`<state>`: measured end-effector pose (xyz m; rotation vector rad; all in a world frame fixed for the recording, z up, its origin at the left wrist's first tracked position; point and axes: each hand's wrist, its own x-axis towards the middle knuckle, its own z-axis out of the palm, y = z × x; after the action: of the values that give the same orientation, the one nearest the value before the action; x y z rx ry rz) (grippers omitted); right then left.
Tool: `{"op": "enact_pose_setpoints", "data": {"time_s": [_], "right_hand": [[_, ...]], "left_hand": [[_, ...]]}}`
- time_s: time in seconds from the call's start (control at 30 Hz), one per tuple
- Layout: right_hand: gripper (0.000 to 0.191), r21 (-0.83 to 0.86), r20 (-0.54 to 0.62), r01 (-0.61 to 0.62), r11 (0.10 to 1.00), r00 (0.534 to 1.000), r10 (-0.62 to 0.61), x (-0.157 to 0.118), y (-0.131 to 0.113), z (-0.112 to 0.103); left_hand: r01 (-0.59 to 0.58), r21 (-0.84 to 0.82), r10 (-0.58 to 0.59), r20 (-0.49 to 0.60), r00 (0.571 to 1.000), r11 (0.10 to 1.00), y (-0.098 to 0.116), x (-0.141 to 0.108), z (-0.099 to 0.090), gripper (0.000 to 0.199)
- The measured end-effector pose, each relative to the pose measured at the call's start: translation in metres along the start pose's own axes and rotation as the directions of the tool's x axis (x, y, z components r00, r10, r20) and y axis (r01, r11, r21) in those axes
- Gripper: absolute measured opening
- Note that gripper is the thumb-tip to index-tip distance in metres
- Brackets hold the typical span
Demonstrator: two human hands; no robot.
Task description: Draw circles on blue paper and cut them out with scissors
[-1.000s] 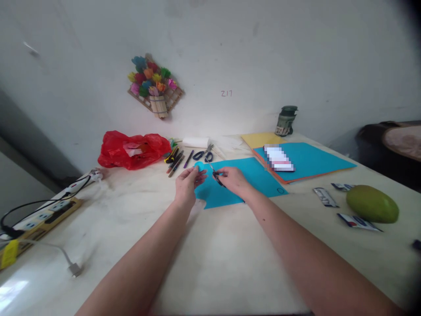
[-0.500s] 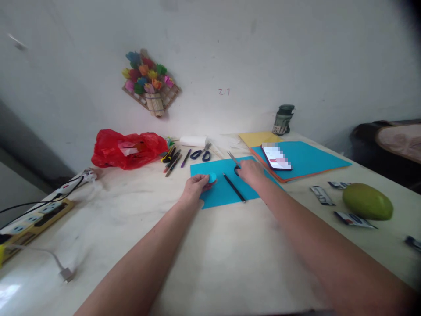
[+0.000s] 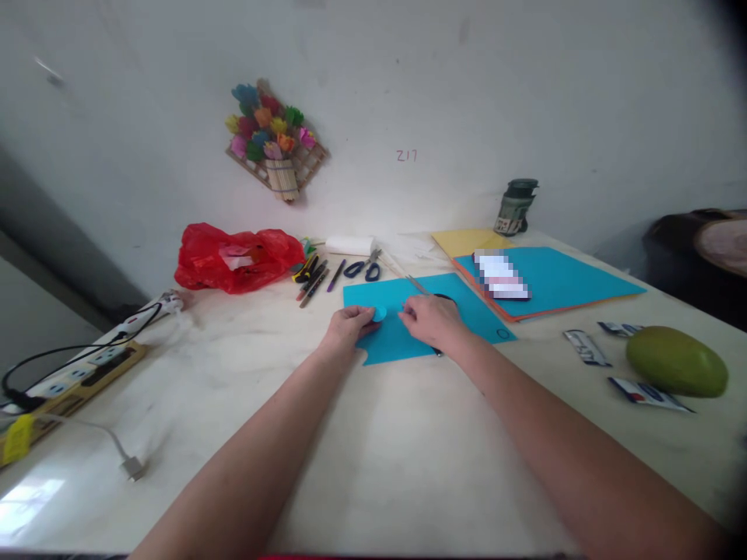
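A small blue paper disc (image 3: pixel 380 313) is pinched between the thumb and fingers of my left hand (image 3: pixel 348 325), above the left side of a blue sheet of paper (image 3: pixel 373 348). My right hand (image 3: pixel 433 320) lies over the middle of that sheet, its fingers closed round a black pen (image 3: pixel 438 352). Most of the pen is hidden under the hand; its lower end shows below the palm. Just behind my right hand, scissors (image 3: pixel 416 285) rest on the sheet, their handles partly covered. A small drawn circle (image 3: pixel 503 334) marks the sheet's right corner.
More scissors (image 3: pixel 362 268), several pens (image 3: pixel 315 285) and a red plastic bag (image 3: pixel 236 260) lie at the back left. On the right are stacked coloured sheets (image 3: pixel 577 272), a phone (image 3: pixel 500 276), sachets and a green fruit (image 3: pixel 677 360). A power strip (image 3: pixel 75 385) sits far left.
My right hand has let go of the scissors, leaving them on the sheet, and moved nearer and left onto the pen. The left hand still holds the disc. The view shifted slightly.
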<state>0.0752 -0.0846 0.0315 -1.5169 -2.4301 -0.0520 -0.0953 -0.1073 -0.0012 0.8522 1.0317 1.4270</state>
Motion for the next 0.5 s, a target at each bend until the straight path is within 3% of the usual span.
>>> {"op": "enact_pose_setpoints", "data": {"time_s": [0.17, 0.27, 0.33, 0.37, 0.43, 0.5], "right_hand": [[0.027, -0.084, 0.122, -0.060, 0.995, 0.990, 0.070, 0.000, 0.000, -0.005], [0.030, -0.094, 0.177, -0.061, 0.994, 0.981, 0.077, 0.001, 0.003, -0.003], [0.032, -0.088, 0.180, -0.053, 0.995, 0.981, 0.069, 0.001, 0.006, 0.000], [0.032, -0.079, 0.176, -0.049, 0.996, 0.982, 0.062, 0.002, 0.007, 0.001], [0.030, -0.056, 0.173, -0.038, 0.998, 0.984, 0.047, 0.003, 0.010, 0.004], [0.026, -0.030, 0.167, -0.035, 0.999, 0.985, 0.040, 0.004, 0.013, 0.006]], "left_hand": [[-0.001, -0.028, 0.003, 0.062, 0.998, 1.000, 0.010, -0.008, 0.005, 0.019], [0.079, 0.031, -0.083, 0.145, 0.986, 0.996, 0.017, -0.011, 0.006, 0.019], [0.118, 0.200, -0.134, 0.065, 0.989, 0.973, 0.024, -0.008, -0.001, 0.018], [0.101, 0.315, -0.087, -0.058, 0.995, 0.944, 0.029, -0.005, -0.007, 0.016], [0.044, 0.362, 0.023, -0.180, 0.983, 0.931, 0.040, 0.001, -0.022, 0.012], [-0.054, 0.441, 0.196, -0.282, 0.939, 0.896, 0.048, 0.007, -0.034, 0.008]]}}
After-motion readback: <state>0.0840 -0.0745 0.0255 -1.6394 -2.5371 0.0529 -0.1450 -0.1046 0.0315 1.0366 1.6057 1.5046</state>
